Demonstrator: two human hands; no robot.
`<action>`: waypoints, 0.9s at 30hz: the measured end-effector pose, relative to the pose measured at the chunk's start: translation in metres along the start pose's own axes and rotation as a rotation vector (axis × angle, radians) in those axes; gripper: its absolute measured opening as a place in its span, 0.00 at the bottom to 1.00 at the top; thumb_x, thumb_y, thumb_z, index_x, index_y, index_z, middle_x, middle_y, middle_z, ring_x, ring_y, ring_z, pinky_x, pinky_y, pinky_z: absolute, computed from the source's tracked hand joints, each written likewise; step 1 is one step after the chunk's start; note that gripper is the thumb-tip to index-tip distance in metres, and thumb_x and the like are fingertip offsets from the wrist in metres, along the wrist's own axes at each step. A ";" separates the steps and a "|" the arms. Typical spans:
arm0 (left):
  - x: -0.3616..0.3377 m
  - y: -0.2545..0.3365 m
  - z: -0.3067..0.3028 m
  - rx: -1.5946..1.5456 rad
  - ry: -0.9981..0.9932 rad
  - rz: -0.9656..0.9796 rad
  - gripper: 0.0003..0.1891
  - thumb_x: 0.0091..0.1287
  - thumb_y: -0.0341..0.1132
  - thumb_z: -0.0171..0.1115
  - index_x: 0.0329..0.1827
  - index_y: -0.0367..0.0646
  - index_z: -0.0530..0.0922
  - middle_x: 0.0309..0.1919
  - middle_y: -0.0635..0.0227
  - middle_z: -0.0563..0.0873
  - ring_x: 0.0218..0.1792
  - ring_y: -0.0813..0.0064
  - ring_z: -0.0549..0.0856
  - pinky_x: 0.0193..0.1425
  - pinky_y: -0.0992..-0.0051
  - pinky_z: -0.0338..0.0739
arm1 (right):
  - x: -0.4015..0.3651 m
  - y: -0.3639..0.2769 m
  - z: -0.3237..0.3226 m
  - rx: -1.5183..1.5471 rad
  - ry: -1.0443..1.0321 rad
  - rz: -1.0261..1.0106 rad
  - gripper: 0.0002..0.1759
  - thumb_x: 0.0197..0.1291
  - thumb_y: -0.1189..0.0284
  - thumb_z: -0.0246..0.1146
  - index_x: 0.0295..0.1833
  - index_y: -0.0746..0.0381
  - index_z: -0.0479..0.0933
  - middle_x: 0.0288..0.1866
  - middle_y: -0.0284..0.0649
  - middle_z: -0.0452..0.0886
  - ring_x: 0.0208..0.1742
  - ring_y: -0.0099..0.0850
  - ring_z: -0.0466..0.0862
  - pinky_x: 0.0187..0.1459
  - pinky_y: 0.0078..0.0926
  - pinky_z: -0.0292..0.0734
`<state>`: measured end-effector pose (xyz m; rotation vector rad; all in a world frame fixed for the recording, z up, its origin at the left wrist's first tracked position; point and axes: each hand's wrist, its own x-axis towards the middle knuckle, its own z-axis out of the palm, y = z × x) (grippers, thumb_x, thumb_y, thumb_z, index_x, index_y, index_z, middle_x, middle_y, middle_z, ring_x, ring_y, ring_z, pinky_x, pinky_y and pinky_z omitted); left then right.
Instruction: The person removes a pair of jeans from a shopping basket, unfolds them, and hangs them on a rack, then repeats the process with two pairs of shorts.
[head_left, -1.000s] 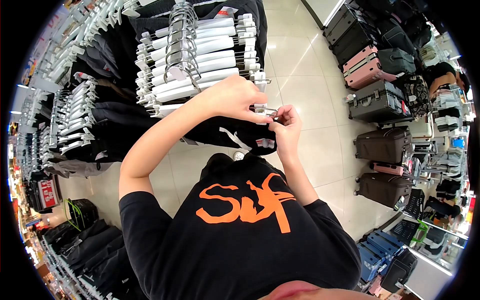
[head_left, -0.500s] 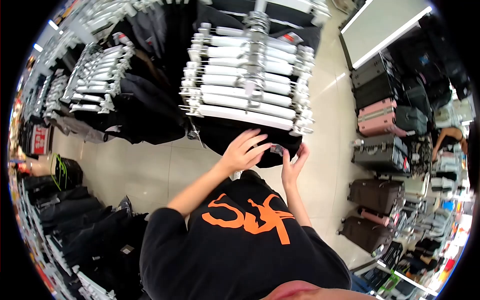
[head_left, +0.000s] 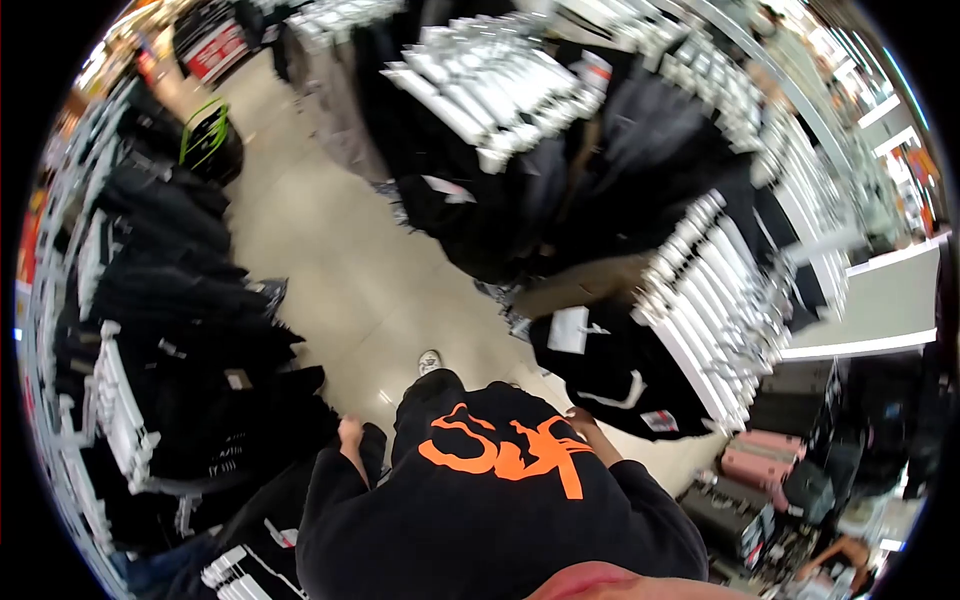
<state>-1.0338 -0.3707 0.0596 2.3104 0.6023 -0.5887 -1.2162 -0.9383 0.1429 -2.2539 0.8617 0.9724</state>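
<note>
My left hand hangs low at my side, next to dark folded clothes on the left. Just the top of my right hand shows; it sits low by my black shirt with orange print, near a black garment with a white tag hanging from the right rack. Nothing shows in either hand, and the fingers are too blurred and hidden to read. Rows of white hangers carry black clothes to my right.
Another rack of white hangers with black clothes stands ahead. Shelves of dark clothing line the left side. A beige tiled aisle runs between them. A black bag with green trim sits far left. Suitcases stand at bottom right.
Both hands have come off the hanger and the black garment and dropped to my sides. The view has swung left, so the rack now lies to my right.
</note>
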 end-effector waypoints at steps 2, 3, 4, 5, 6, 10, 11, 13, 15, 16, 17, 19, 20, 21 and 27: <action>-0.012 0.026 0.016 -0.013 -0.036 -0.103 0.14 0.55 0.39 0.47 0.36 0.39 0.76 0.27 0.56 0.80 0.30 0.57 0.80 0.35 0.65 0.73 | 0.015 -0.041 -0.021 0.506 0.028 0.187 0.17 0.47 0.65 0.54 0.46 0.54 0.71 0.31 0.41 0.79 0.25 0.29 0.79 0.22 0.26 0.73; -0.035 0.066 0.011 -0.212 -0.132 -0.265 0.14 0.54 0.39 0.47 0.36 0.40 0.77 0.31 0.55 0.80 0.34 0.55 0.79 0.40 0.66 0.72 | 0.026 -0.063 -0.025 0.675 0.116 0.196 0.14 0.49 0.67 0.51 0.43 0.56 0.71 0.21 0.38 0.77 0.13 0.25 0.74 0.11 0.21 0.64; -0.033 0.061 0.008 -0.240 -0.113 -0.285 0.14 0.54 0.39 0.47 0.36 0.40 0.77 0.31 0.55 0.80 0.34 0.55 0.79 0.40 0.66 0.72 | 0.035 -0.088 -0.032 0.653 0.161 0.200 0.15 0.48 0.68 0.50 0.43 0.57 0.71 0.22 0.39 0.77 0.15 0.27 0.75 0.14 0.23 0.68; -0.027 0.056 0.007 -0.176 -0.095 -0.244 0.15 0.54 0.39 0.47 0.36 0.41 0.77 0.32 0.54 0.80 0.36 0.54 0.79 0.41 0.66 0.71 | 0.050 -0.108 -0.031 0.605 0.181 0.109 0.15 0.48 0.68 0.50 0.43 0.58 0.72 0.22 0.39 0.77 0.15 0.27 0.75 0.15 0.24 0.68; -0.021 0.053 0.006 -0.111 -0.079 -0.202 0.15 0.54 0.39 0.46 0.36 0.41 0.77 0.33 0.53 0.80 0.38 0.54 0.78 0.43 0.67 0.71 | 0.064 -0.128 -0.031 0.558 0.201 0.016 0.15 0.47 0.68 0.50 0.42 0.58 0.72 0.22 0.39 0.77 0.15 0.27 0.75 0.15 0.24 0.69; 0.024 0.012 0.006 0.087 -0.093 -0.154 0.17 0.52 0.44 0.47 0.33 0.41 0.79 0.34 0.51 0.80 0.40 0.57 0.78 0.45 0.68 0.71 | 0.092 -0.253 -0.035 0.239 0.064 -0.323 0.18 0.46 0.67 0.51 0.44 0.59 0.73 0.25 0.42 0.79 0.22 0.32 0.79 0.26 0.29 0.73; 0.022 0.024 -0.022 -0.032 -0.148 -0.181 0.17 0.52 0.44 0.48 0.33 0.41 0.78 0.31 0.54 0.80 0.37 0.60 0.79 0.43 0.69 0.72 | 0.128 -0.266 -0.012 0.223 0.052 -0.442 0.18 0.46 0.66 0.53 0.45 0.59 0.72 0.32 0.47 0.79 0.33 0.39 0.79 0.37 0.32 0.73; 0.024 0.024 -0.052 -0.109 -0.031 -0.091 0.14 0.54 0.40 0.49 0.35 0.41 0.78 0.27 0.58 0.81 0.33 0.63 0.81 0.38 0.70 0.73 | 0.111 -0.343 -0.018 0.065 0.038 -0.578 0.19 0.47 0.68 0.52 0.46 0.63 0.71 0.26 0.43 0.78 0.27 0.32 0.78 0.31 0.25 0.72; 0.038 0.018 -0.067 -0.190 0.028 -0.136 0.11 0.55 0.37 0.50 0.37 0.43 0.75 0.22 0.70 0.79 0.19 0.78 0.76 0.20 0.78 0.70 | 0.107 -0.399 -0.013 0.021 -0.048 -0.664 0.18 0.49 0.69 0.52 0.47 0.62 0.71 0.28 0.43 0.78 0.27 0.31 0.78 0.32 0.25 0.71; 0.042 0.019 -0.072 -0.303 0.016 -0.216 0.11 0.55 0.37 0.49 0.38 0.44 0.74 0.23 0.71 0.78 0.19 0.79 0.76 0.19 0.78 0.69 | 0.100 -0.421 -0.013 0.010 -0.057 -0.667 0.18 0.49 0.69 0.52 0.47 0.62 0.71 0.28 0.43 0.78 0.27 0.31 0.78 0.32 0.25 0.71; 0.042 0.023 -0.077 -0.311 0.018 -0.226 0.11 0.55 0.37 0.49 0.38 0.44 0.74 0.23 0.71 0.78 0.19 0.79 0.76 0.19 0.78 0.69 | 0.090 -0.444 -0.016 0.050 -0.119 -0.768 0.17 0.49 0.70 0.52 0.47 0.63 0.70 0.28 0.43 0.78 0.27 0.30 0.77 0.31 0.24 0.71; 0.043 0.039 -0.079 -0.520 0.039 -0.378 0.11 0.56 0.36 0.47 0.39 0.45 0.73 0.25 0.71 0.78 0.19 0.79 0.75 0.19 0.77 0.69 | 0.078 -0.480 -0.028 0.041 -0.255 -0.847 0.16 0.51 0.71 0.52 0.47 0.63 0.70 0.30 0.43 0.77 0.28 0.27 0.77 0.32 0.22 0.71; 0.048 0.044 -0.074 -0.508 0.011 -0.427 0.10 0.57 0.37 0.46 0.39 0.46 0.72 0.26 0.71 0.78 0.18 0.79 0.75 0.19 0.76 0.69 | 0.091 -0.486 -0.026 0.029 -0.265 -0.851 0.16 0.51 0.71 0.52 0.47 0.63 0.70 0.30 0.43 0.77 0.28 0.27 0.77 0.32 0.22 0.71; 0.048 0.050 -0.067 -0.614 -0.003 -0.464 0.10 0.58 0.37 0.45 0.39 0.47 0.72 0.26 0.71 0.78 0.19 0.79 0.75 0.19 0.76 0.69 | 0.102 -0.489 -0.026 0.071 -0.275 -0.794 0.16 0.51 0.71 0.52 0.46 0.63 0.70 0.30 0.42 0.78 0.28 0.26 0.77 0.32 0.22 0.71; 0.075 0.085 -0.061 -0.263 0.013 -0.360 0.15 0.53 0.41 0.51 0.43 0.48 0.76 0.34 0.59 0.81 0.38 0.66 0.80 0.45 0.73 0.71 | 0.190 -0.498 -0.045 -0.022 -0.153 -0.479 0.19 0.49 0.68 0.53 0.48 0.62 0.71 0.30 0.43 0.80 0.28 0.29 0.79 0.33 0.25 0.73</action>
